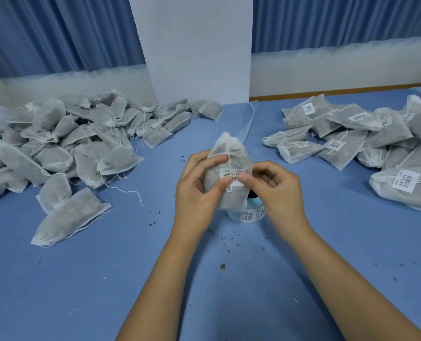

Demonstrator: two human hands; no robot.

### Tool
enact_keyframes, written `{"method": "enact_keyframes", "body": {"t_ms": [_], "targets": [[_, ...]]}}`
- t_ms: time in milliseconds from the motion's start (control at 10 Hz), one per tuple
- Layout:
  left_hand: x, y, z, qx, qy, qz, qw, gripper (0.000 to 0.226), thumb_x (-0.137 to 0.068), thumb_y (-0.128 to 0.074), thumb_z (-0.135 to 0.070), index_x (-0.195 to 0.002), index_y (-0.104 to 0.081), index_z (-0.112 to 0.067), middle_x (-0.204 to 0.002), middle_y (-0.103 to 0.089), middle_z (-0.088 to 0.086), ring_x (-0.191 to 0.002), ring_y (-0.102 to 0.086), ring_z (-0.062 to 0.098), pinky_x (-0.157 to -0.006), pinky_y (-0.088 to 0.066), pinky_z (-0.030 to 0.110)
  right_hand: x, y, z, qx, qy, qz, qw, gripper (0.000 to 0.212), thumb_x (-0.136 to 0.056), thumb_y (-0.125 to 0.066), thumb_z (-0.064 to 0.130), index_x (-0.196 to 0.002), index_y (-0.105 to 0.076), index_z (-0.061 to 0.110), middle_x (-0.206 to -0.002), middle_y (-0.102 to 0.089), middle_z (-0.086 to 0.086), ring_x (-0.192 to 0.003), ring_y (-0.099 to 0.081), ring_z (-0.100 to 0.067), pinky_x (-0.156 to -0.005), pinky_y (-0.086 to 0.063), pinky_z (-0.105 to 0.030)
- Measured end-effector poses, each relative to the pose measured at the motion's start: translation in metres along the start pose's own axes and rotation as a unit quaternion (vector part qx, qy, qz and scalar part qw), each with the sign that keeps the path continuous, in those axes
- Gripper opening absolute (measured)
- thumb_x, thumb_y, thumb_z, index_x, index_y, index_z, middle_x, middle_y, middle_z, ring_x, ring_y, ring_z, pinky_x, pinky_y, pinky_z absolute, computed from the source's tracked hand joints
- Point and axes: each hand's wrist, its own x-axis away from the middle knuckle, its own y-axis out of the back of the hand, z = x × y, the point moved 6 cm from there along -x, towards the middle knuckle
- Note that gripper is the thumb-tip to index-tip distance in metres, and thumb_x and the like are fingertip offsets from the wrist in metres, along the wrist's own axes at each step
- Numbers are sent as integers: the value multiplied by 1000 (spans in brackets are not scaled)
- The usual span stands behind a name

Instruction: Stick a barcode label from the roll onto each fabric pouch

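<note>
My left hand (196, 185) grips a white fabric pouch (230, 153) filled with dark herbs, held upright above the table's middle. A white barcode label (231, 175) lies across the pouch's front, over its drawstring. My left thumb presses on the label's left part. My right hand (276, 190) holds the pouch's right side, its thumb pressing the label's right end. Right below the pouch stands the label roll (250, 215), blue-backed with white barcode labels, partly hidden by the pouch and my right hand.
A big heap of unlabelled pouches (64, 143) covers the left of the blue table (106, 279). Labelled pouches (352, 139) are piled at the right. A strip of blue backing tape (250, 121) trails away behind the roll. Herb crumbs dot the tabletop.
</note>
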Motion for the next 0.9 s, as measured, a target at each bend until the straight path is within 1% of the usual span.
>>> {"method": "enact_keyframes", "body": {"t_ms": [100, 200, 300, 400, 500, 600, 700, 800, 900], "targets": [[-6, 0, -7, 1, -4, -11, 1000, 35, -78, -72, -6, -106, -67, -26, -119, -58, -4, -116, -58, 13, -94, -47, 25, -3, -4, 7, 3, 8, 12, 1000, 9, -77, -73, 2, -83, -71, 9, -80, -71, 1, -77, -67, -9, -71, -51, -17], [-10, -16, -18, 34, 13, 23, 999, 50, -82, -72, -12, -122, -55, -37, -119, -61, -17, -104, -64, 9, -84, -51, 22, -6, 13, 18, 23, 19, -66, 997, 8, -79, -72, 3, -74, -72, 10, -71, -68, 4, -71, -63, -7, -70, -51, -18], [-17, -41, -24, -18, 62, 24, 998, 62, -87, -71, -17, -131, -43, -51, -104, -64, -10, -82, -64, 1, -71, -49, 12, -2, 44, 26, -13, -28, -158, 987, 7, -83, -70, 10, -76, -72, 11, -72, -69, 4, -71, -63, -8, -67, -52, -20], [-20, -80, -22, -80, 122, 72, 987, 60, -86, -71, -18, -135, -44, -43, -87, -63, -5, -67, -61, 0, -60, -47, 10, 9, 74, 23, 46, -138, -97, 985, 13, -89, -65, 26, -93, -67, 14, -83, -70, 3, -71, -67, -7, -52, -52, -23], [-8, -125, 5, -163, 231, 234, 930, 62, -86, -71, -21, -140, -42, -30, -95, -60, 0, -83, -63, 3, -65, -46, 11, 35, 107, 6, 60, -290, 27, 955, 18, -91, -61, 20, -105, -65, 9, -88, -73, -6, -69, -68, -15, -52, -53, -25], [-4, -159, 21, -192, 315, 297, 881, 55, -87, -71, -29, -137, -47, -22, -125, -56, 4, -111, -59, 20, -79, -47, 23, 36, 143, 2, -14, -322, -19, 947, 12, -91, -59, 8, -95, -68, 1, -90, -73, -12, -70, -69, -14, -61, -56, -21], [-20, -198, 19, -59, 314, 199, 926, 67, -91, -66, -31, -146, -30, -20, -140, -51, 7, -115, -57, 23, -97, -49, 35, 9, 184, 11, -27, -220, -187, 957, 17, -93, -56, 5, -91, -62, -12, -88, -65, -14, -71, -66, -13, -75, -56, -22], [-17, -227, 29, -107, 324, 199, 919, 84, -94, -58, -39, -155, -7, -13, -156, -30, 12, -136, -41, 30, -110, -36, 35, -7, 201, 10, -11, -201, -229, 952, 14, -92, -60, 13, -100, -58, 1, -82, -51, -9, -78, -57, -17, -87, -48, -30], [8, -235, 50, -157, 333, 233, 900, 75, -95, -57, -32, -153, -14, -10, -153, -33, 16, -134, -43, 33, -110, -34, 34, 0, 209, -11, 43, -230, -221, 947, 18, -90, -59, 6, -78, -46, 12, -73, -39, -5, -69, -59, -16, -68, -47, -20]]}}
